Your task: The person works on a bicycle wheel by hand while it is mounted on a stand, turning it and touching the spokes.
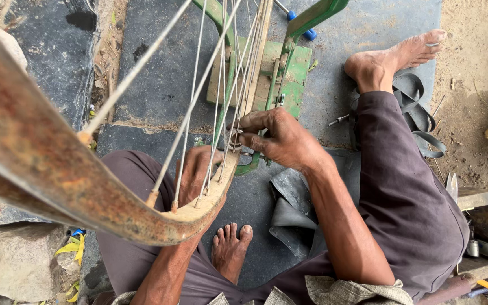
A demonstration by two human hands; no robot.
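Nearest the camera, the rusty rim (35, 164) sweeps in from nine o'clock and curves down toward six, its spokes (190, 107) fanning up toward twelve. Tucked just behind the rim's lower curve is the left hand (196, 172), partly hidden by the rim and spokes; its fingers look curled, knuckles up, but what they close on cannot be told. Just right of centre, the right hand (280, 138) reaches in from four o'clock, thumb and forefinger pinched together on a small metal ring (235, 142) right at the spokes, the other fingers loosely bent. Down at six o'clock one bare foot (230, 245) rests on the dark mat (159, 85), between the knees of the purple trousers (408, 192). A fold of black rubber (289, 209) lies beside the right forearm. Farther out, at twelve o'clock, a green stand (295, 73) sits on the mat with the spokes crossing in front of it. At two o'clock the other foot (393, 56) stretches onto the mat's edge, with a loop of inner tube (419, 116) just beside it on the dirt.
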